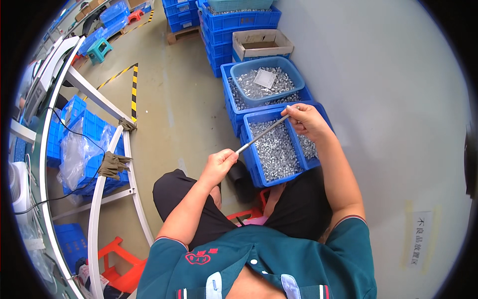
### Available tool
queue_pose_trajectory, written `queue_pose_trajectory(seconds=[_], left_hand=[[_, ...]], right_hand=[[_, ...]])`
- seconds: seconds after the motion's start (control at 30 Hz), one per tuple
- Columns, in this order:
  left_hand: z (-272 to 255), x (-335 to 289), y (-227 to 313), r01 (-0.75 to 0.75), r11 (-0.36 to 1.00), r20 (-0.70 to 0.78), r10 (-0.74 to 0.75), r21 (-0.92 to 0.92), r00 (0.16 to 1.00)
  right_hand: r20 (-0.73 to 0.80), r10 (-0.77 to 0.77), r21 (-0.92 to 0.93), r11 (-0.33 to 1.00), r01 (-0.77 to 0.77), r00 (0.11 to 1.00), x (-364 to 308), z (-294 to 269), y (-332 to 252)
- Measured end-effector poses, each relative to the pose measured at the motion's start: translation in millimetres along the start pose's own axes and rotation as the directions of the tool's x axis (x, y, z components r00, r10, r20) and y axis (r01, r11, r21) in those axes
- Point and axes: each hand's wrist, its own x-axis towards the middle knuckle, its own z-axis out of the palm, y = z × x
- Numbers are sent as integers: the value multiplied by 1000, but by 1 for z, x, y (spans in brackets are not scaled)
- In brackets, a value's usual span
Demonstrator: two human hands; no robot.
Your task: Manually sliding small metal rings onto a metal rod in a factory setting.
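Observation:
A thin grey metal rod (264,133) slants up to the right between my hands. My left hand (219,165) is closed round its lower end, where a paler, shinier section shows at the fingers. Its upper end is pinched by my right hand (306,121), thumb and fingers together. Below the rod stands a blue divided crate (255,165), filled with small shiny metal parts (277,154) that look like short sleeves or nuts. My right hand is above the crate's right compartment, and my left hand is beside its left edge.
Beyond the crate, a light blue basket (300,74) of metal parts rests on another crate, with an open cardboard box (264,51) behind. A grey wall (378,124) runs along the right. At left stands a white-framed table (94,219); a red stool (122,264) is beneath it.

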Motion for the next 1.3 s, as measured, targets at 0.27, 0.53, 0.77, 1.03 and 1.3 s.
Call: queue_pose_trajectory(seconds=[0.27,0.53,0.77,1.03,1.3], left_hand=[[-2,7,1,31,982,14,-28,-185,999],[-5,5,-3,65,973,54,-55,-222,997],[-3,3,-3,33,993,55,-27,-115,998],[0,4,-13,-9,996,39,12,-94,999],[-1,2,-8,21,994,43,-17,-105,999]], right_hand=[[202,168,248,944,-216,965,6,-3,14],[66,116,539,831,-134,991,11,-11,14],[-35,4,678,735,21,999,16,-23,17],[21,-32,659,752,10,999,13,-15,11],[9,7,531,848,-11,1000,13,-8,14]])
